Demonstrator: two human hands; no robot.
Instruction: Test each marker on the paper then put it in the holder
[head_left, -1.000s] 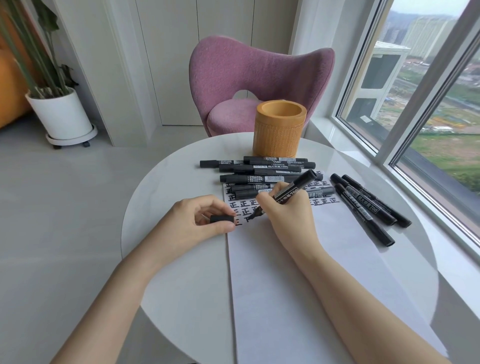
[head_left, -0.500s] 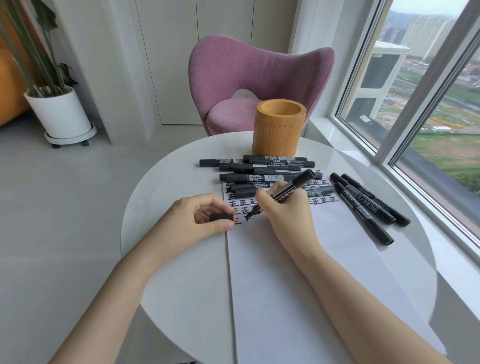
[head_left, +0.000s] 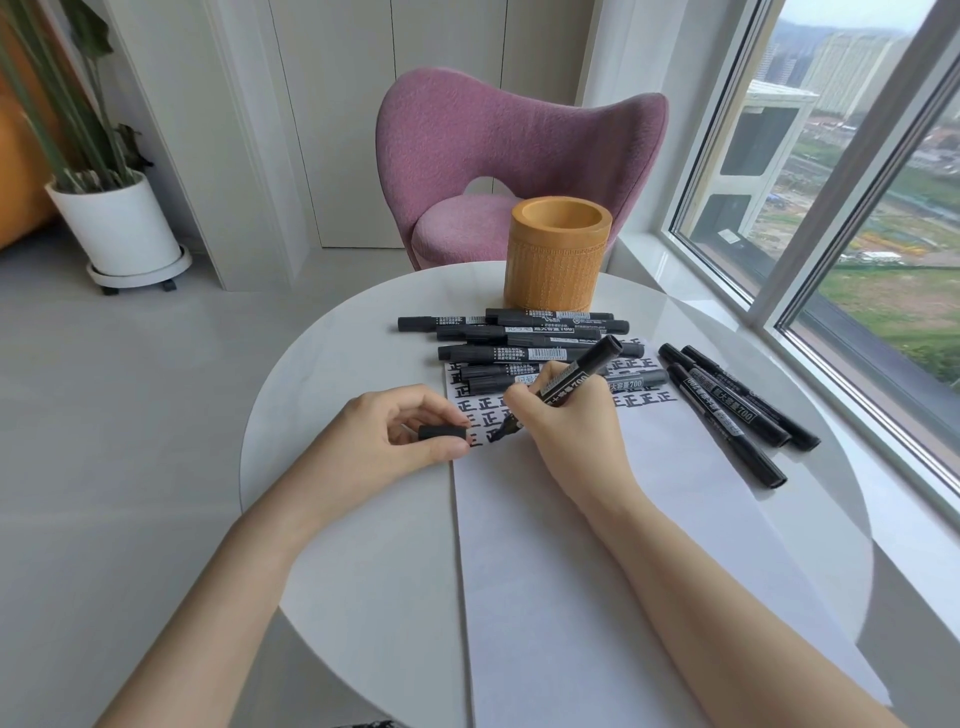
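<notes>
- My right hand (head_left: 566, 421) grips an uncapped black marker (head_left: 571, 383) in a writing hold, its tip down on the paper (head_left: 597, 545) near the paper's left edge, at the end of a row of marks.
- My left hand (head_left: 400, 441) pinches the marker's cap (head_left: 441, 432) between thumb and fingertips, resting at the paper's left edge on the table (head_left: 363, 519).
- The paper's far end carries rows of one bold black character, "正", repeated again and again; I judge each one to be a test mark, so plenty of testing has gone on.
- The holder (head_left: 558, 254), a tan round cup, stands at the far edge of the table. Nothing sticks up above its rim, and I can't see its bottom, so I judge no marker has gone in yet.
- A pile of capped markers (head_left: 519, 338) lies just in front of the holder, partly across the paper's far end; whether these have been tested I cannot tell.
- Three more markers (head_left: 737, 410) lie side by side toward the right edge of the table, just off the paper.
- Left to do, as I judge it: finish this mark, recap, drop the marker in the holder, then deal with the rest.
- On the labels I can read "700" after some characters; barcodes show, but the fine print is too small.
</notes>
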